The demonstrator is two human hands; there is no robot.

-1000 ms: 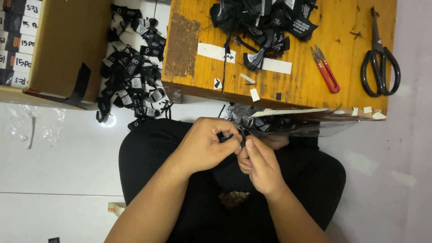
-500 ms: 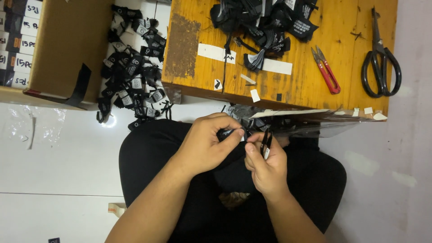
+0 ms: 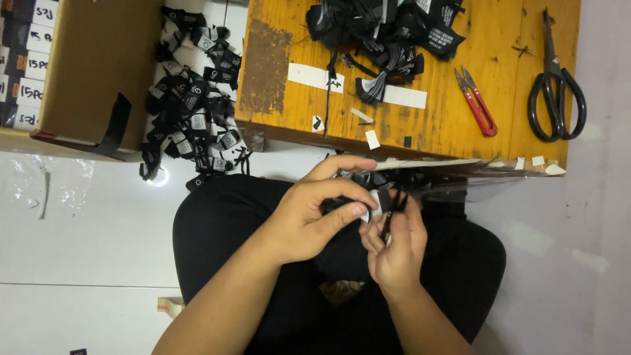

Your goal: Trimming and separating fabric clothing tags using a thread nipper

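1. Holding a small black tag (image 3: 373,200) over the lap, the left hand (image 3: 309,220) pinches it between thumb and fingers, curled tight around it.
2. The right hand (image 3: 394,246) grips the same tag from the other side, with a thin black strand (image 3: 388,223) running down between its fingers; both hands meet just below the front edge of the table (image 3: 460,79).
3. What exactly the fingers do to the tag is too small to tell; it looks like folding or threading, and this piece seems mid-way, not yet put down.
4. Done, as a judgement: a heap of black tags (image 3: 194,98) lies on the floor to the left, between the table and a cardboard box (image 3: 92,66), and looks like finished pieces.
5. Left, as a judgement: a pile of loose tags (image 3: 388,33) sits on the far part of the table, so a good share seems to remain.
6. Lying untouched on the table, well apart from the hands: red snips (image 3: 476,102) and black scissors (image 3: 555,85), with white paper strips (image 3: 315,77) nearby.
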